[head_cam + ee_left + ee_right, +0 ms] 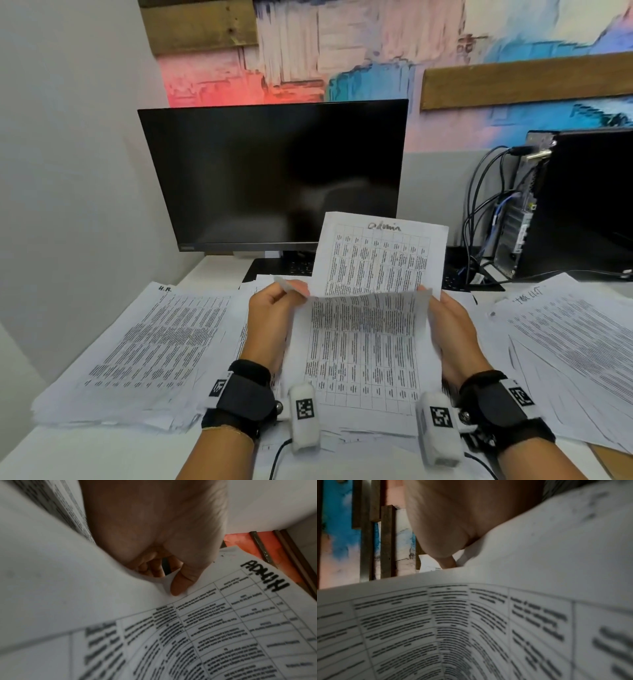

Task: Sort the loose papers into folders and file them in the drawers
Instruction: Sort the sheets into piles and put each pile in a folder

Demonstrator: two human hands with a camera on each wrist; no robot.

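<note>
Both hands are up in front of the monitor (274, 174), holding loose sheets between them. Left hand (274, 315) pinches the left edge of the printed sheet (363, 356); in the left wrist view the thumb (181, 582) lies flat on paper and the fingers curl behind it. Right hand (452, 329) grips the right edge of the same sheet, thumb on the front; fingers mostly hidden behind paper in the right wrist view.

A second sheet (380, 257) stands behind the first, tilted up against the lower right of the monitor, handwritten "admin" at its top. Which hand carries it, cannot tell.

More papers lie on the worktop (85, 455): one stack (147, 346) left of the monitor's base, marked "H.R." at the top corner, and another spread (565, 353) to the right of it, header unreadable. Further sheets lie flat under the hands.

PC tower (579, 202) with cables stands right of the monitor.
</note>
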